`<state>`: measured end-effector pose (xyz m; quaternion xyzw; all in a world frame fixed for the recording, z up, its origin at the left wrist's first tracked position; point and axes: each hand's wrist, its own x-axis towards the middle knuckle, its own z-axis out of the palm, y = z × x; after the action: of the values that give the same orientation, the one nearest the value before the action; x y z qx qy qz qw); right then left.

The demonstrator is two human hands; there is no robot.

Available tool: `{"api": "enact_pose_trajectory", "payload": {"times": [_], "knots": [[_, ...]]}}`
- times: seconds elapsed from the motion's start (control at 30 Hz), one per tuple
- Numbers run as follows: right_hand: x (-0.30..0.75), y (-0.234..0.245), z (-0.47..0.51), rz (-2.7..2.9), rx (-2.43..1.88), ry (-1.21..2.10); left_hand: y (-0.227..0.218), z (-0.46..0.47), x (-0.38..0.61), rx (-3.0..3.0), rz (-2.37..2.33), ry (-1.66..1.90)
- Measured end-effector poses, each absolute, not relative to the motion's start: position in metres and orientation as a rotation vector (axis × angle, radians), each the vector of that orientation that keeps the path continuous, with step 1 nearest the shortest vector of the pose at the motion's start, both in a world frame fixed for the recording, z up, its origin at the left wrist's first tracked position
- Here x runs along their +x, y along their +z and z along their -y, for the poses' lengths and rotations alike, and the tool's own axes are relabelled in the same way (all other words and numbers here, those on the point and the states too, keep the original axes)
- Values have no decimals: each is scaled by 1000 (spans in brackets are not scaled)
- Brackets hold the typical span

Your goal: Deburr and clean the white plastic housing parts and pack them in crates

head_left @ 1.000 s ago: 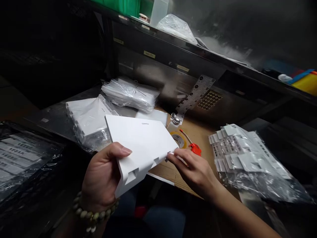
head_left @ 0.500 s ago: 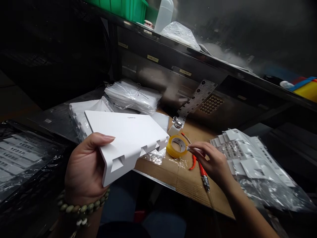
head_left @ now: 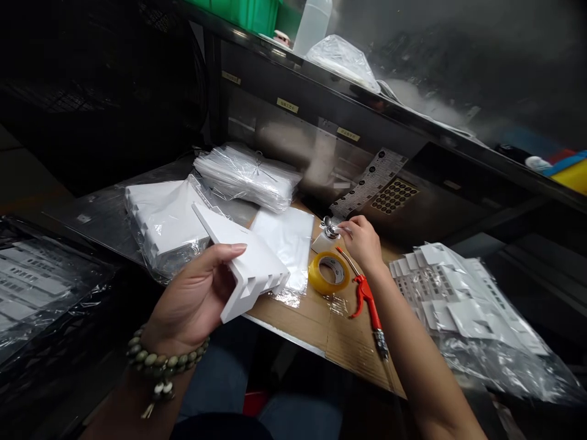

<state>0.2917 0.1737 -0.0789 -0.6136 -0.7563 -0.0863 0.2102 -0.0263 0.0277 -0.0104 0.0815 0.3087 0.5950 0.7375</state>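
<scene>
My left hand (head_left: 195,299) grips a white folded cardboard box piece (head_left: 243,260) with notched tabs, held tilted above the table's near edge. A bead bracelet sits on that wrist. My right hand (head_left: 362,238) reaches far across the cardboard-covered table (head_left: 321,330) and rests on a small white holder with a metal knob (head_left: 326,233), fingers curled over it. A yellow tape roll (head_left: 328,274) lies just below that hand, and a red-handled air blow gun (head_left: 367,299) lies beside my forearm.
Bagged white box blanks (head_left: 160,223) and a stack of clear plastic bags (head_left: 245,177) lie at the left back. A flat white bag (head_left: 287,241) lies in the middle. A bag of printed white inserts (head_left: 463,299) lies right. A dark shelf (head_left: 367,116) rises behind.
My right hand left the box edge, passed the tape roll and reached to the metal-knobbed holder. My left hand turned the box piece more on edge.
</scene>
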Motion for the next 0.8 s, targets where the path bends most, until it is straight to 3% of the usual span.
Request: {"api": "enact_pose_trajectory", "payload": {"times": [0.6, 0.8], "knots": [[290, -77, -188, 2263, -1758, -270, -32, -32, -20, 360, -819, 1303], [275, -63, -148, 2142, -1625, -143, -31, -32, -20, 349, -839, 1296]]}}
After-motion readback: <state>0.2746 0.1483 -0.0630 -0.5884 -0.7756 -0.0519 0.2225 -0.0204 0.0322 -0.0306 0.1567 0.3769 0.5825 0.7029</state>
